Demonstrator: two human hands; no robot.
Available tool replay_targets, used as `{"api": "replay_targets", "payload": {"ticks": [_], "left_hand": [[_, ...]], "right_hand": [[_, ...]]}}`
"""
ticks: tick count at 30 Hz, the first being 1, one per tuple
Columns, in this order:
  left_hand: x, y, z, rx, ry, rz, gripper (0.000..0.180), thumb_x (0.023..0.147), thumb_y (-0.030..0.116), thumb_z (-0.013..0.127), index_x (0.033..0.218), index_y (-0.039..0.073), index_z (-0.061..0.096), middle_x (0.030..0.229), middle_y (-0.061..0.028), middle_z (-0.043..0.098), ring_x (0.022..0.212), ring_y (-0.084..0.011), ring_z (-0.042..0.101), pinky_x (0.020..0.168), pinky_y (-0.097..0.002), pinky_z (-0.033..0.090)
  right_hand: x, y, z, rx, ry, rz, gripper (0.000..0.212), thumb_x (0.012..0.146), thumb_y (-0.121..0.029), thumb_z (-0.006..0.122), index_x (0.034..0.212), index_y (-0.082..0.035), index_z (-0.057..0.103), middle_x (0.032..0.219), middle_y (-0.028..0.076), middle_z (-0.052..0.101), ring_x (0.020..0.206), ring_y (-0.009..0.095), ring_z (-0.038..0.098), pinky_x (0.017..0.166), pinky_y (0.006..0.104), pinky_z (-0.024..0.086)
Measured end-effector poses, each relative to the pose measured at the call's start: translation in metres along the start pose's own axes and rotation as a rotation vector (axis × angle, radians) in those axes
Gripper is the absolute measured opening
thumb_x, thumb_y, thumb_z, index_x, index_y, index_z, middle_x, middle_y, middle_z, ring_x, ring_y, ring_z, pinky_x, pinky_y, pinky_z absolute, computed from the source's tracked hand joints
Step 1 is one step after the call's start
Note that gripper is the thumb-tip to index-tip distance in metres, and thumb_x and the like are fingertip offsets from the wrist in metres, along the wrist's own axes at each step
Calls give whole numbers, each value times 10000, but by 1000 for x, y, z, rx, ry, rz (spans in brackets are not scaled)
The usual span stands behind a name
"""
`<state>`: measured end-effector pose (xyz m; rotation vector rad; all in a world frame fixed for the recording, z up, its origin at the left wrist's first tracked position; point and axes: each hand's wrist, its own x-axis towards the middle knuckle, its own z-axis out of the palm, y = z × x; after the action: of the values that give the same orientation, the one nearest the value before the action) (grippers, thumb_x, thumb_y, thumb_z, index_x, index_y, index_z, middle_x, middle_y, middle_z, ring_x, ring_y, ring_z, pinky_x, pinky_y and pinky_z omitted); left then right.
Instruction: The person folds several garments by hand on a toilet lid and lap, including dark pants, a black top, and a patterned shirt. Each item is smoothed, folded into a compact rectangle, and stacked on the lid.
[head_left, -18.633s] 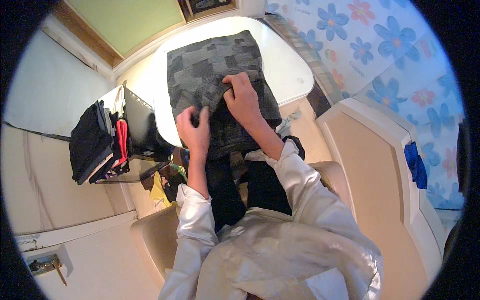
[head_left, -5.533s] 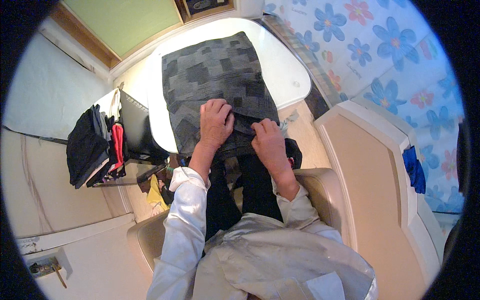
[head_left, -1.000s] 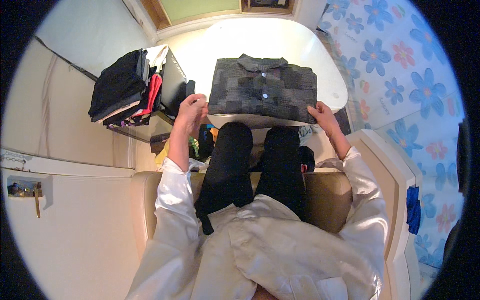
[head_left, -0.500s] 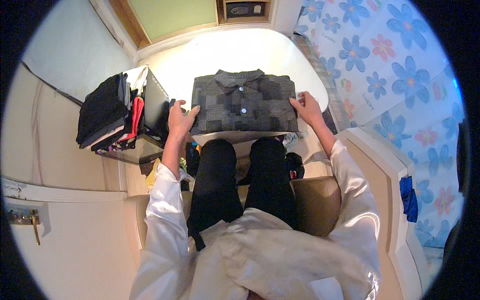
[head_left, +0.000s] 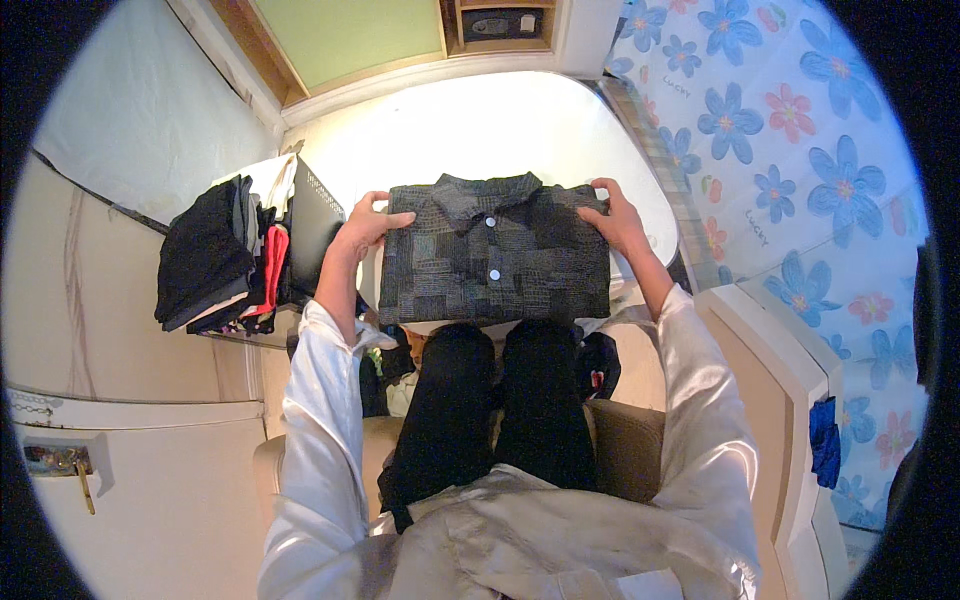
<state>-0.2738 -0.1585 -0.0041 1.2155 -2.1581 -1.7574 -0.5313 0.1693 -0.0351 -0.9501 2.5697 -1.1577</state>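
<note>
A neatly folded dark grey patchwork-patterned shirt (head_left: 455, 275) is in front of me, collar at the far side and two pale buttons down its middle. My left hand (head_left: 368, 228) pinches its left edge near the shoulder, thumb on top and fingers underneath. At the opposite edge my right hand (head_left: 615, 220) grips it the same way. The shirt's near edge reaches over my knees. Behind it is the white table (head_left: 480, 115), brightly lit. Whether the shirt's underside touches the tabletop is hidden.
Left of the table, a dark box (head_left: 318, 220) has a stack of folded clothes (head_left: 205, 255) in black, grey and red beside it. A flower-print curtain (head_left: 790, 190) hangs at the right. Below, more clothes (head_left: 597, 365) lie near my legs. A door handle (head_left: 80, 470) is at lower left.
Both hands have taken hold of the shirt nearer its collar end. The shirt has come closer to me and looks larger. The whole view has shifted slightly.
</note>
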Motion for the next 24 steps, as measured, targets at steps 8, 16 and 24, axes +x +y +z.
{"api": "replay_targets", "payload": {"ticks": [8,16,24], "left_hand": [[24,-29,8,203,114,205,787,751,107,849,1384,127,382,901,-176,654,764,-239,649,620,-373,516],[16,-1,10,82,78,63,922,668,115,897,1427,71,376,993,-193,651,865,-255,655,684,-361,530],[35,17,-2,34,-88,100,678,637,-36,831,1260,-53,564,1069,-159,685,958,-266,661,873,-372,521]], "right_hand": [[1,2,4,-162,69,-35,393,821,-314,759,1040,-41,580,902,226,678,860,398,655,761,441,504],[6,2,4,-81,84,2,586,779,-267,804,1249,-73,514,1020,181,679,915,351,672,798,420,517],[38,3,-18,152,-343,158,441,756,-203,814,1101,18,649,929,87,685,815,176,635,762,315,503]]}}
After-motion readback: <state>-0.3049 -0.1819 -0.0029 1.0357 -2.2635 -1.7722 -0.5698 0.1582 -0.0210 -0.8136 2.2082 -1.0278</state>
